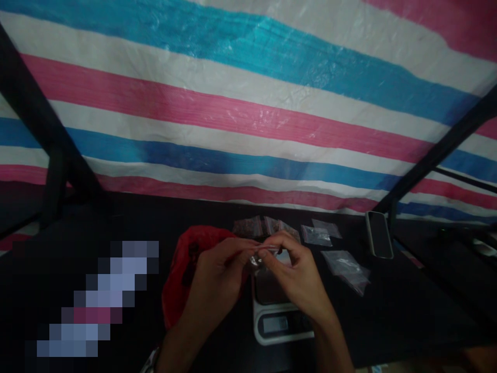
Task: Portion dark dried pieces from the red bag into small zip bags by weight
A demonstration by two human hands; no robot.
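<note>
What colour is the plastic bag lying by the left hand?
Red; the plastic bag shows best in the head view, beside the left hand.

We are seeing dim light sinking the table (407, 311) into near-black shadow, while the striped tarp (248, 103) behind is catching soft glare. Straight lines are bowing toward the edges, and a pixelated patch is covering the lower left.

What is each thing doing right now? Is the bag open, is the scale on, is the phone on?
Small clear bag: pinched at its top between both hands, over the scale; open or sealed, cannot tell.
Left hand: fingers closed on the bag.
Right hand: fingers closed on the bag.
Scale: flat on the table, display pale, digits unreadable.
Red bag: crumpled, lying loose.
Filled small bags: lying flat.
Phone: screen dark.
</note>
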